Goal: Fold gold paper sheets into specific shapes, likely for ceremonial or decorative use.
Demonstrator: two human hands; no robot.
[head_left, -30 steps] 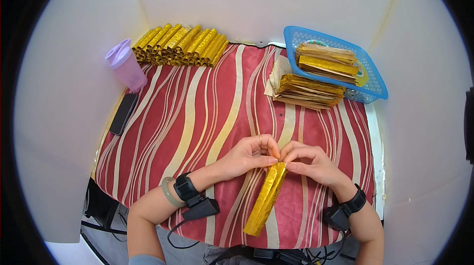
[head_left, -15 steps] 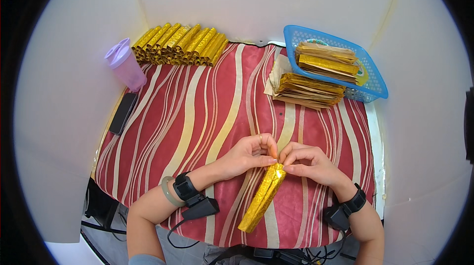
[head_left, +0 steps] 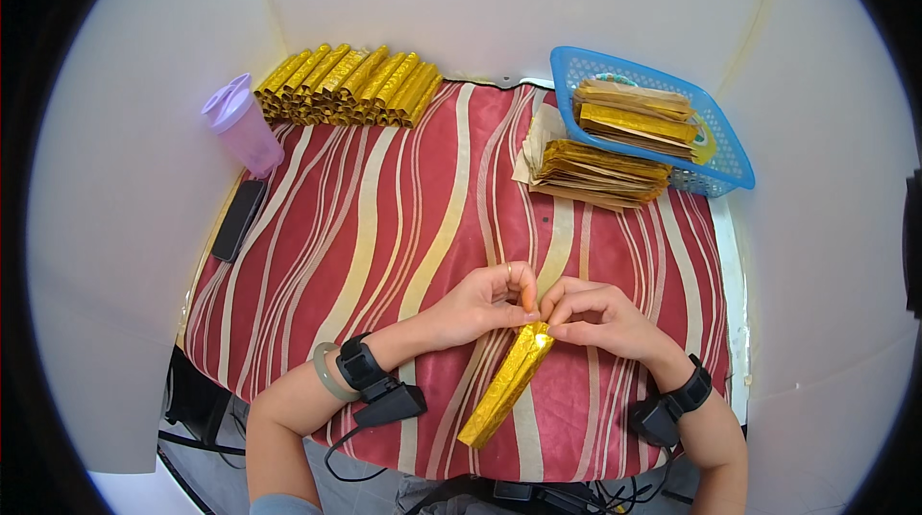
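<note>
A long folded tube of shiny gold paper [head_left: 504, 390] slants across the front middle of the cloth, its near end pointing toward me. My left hand [head_left: 490, 301] pinches the far end from the left, thumb and fingertips together. From the right, my right hand [head_left: 600, 315] grips the same far end between thumb and bent fingers. The fingertips of both hands nearly meet there and partly cover that end.
Gold paper tubes [head_left: 351, 83] are stacked at the back left, beside a lilac shaker cup [head_left: 245, 131] and a dark phone [head_left: 240, 219]. A blue plastic basket [head_left: 735, 155] holds gold paper sheets; another sheet stack [head_left: 595, 174] lies before it. Striped red cloth [head_left: 384, 227] covers the table.
The near end of the gold paper tube has shifted very slightly to the left. Both hands keep their hold on its far end with small finger movements.
</note>
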